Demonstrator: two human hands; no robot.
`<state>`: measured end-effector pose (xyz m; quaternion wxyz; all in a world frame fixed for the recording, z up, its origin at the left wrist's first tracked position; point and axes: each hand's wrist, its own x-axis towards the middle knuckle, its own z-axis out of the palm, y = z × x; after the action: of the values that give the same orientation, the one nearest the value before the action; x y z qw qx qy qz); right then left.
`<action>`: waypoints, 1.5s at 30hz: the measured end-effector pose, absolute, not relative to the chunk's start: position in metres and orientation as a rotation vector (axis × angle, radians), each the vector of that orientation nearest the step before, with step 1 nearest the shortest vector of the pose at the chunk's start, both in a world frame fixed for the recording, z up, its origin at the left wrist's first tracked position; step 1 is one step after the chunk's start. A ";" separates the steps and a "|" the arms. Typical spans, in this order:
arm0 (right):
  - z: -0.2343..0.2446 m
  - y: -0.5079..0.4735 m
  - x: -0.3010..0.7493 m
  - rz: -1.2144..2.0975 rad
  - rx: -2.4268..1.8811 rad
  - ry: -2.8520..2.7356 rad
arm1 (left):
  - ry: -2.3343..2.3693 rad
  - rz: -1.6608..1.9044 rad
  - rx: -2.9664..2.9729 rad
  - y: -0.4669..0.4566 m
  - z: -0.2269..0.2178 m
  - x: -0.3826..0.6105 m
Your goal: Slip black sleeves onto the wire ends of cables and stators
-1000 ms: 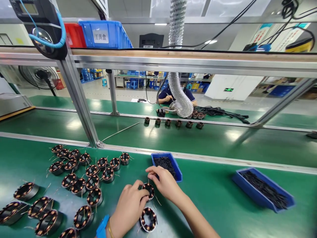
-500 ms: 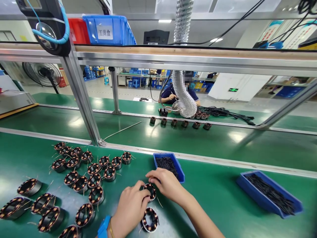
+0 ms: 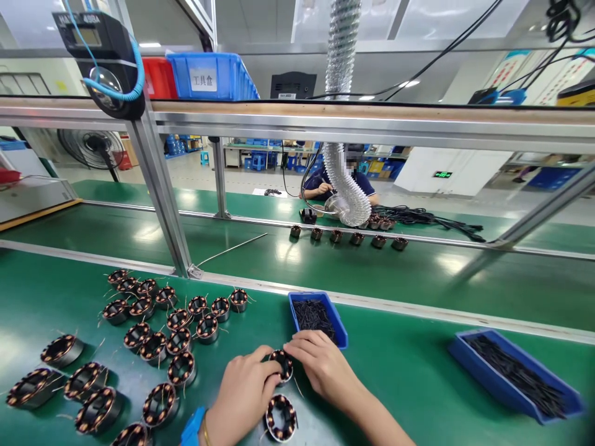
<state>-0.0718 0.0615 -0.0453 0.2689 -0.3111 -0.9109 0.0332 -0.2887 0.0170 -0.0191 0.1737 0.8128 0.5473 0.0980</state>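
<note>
My left hand [image 3: 244, 390] grips a small ring-shaped motor stator [image 3: 289, 370] with black inner teeth and copper windings, thumb and fingers closed around its left side. My right hand [image 3: 328, 368] is at the stator's upper right edge. Its fingertips are pressed together there, and whatever they pinch is hidden. A thin wire lead sticks out below the right fingers. Just in front of the held one, a second stator [image 3: 292, 422] lies on the green bench. Behind my right hand stands a small blue bin [image 3: 341, 331] full of short black tubes.
Many similar stators [image 3: 181, 370] cover the bench at left. Another blue bin [image 3: 520, 396] of black tubes stands at right. Beyond a metal rail, a row of stators [image 3: 336, 236] sits on a green belt. A metal post [image 3: 160, 198] rises at left; a person [image 3: 365, 183] sits opposite.
My right hand's fingers have drawn closer together and lie lower against the stator. My left hand keeps its hold. The stators on the far belt have shifted slightly right; the view has tilted up a little.
</note>
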 end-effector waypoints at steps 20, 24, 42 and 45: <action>-0.049 0.128 -0.046 -0.050 -1.485 -2.353 | 1.807 0.416 2.411 0.039 0.014 -0.293; -0.047 0.131 -0.049 0.012 -1.496 -2.379 | 2.046 0.384 2.309 0.080 0.005 -0.290; -0.035 0.123 -0.135 0.750 -1.374 -1.952 | 1.618 0.721 2.407 0.043 -0.040 -0.324; -0.038 0.123 -0.154 0.773 -1.367 -1.950 | 1.628 0.723 2.377 0.045 -0.045 -0.326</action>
<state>-0.1544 0.1234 -0.0376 0.3137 -0.5184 -0.7395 0.2932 -0.3255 0.0450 -0.0452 0.0857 0.7973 0.5460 0.2425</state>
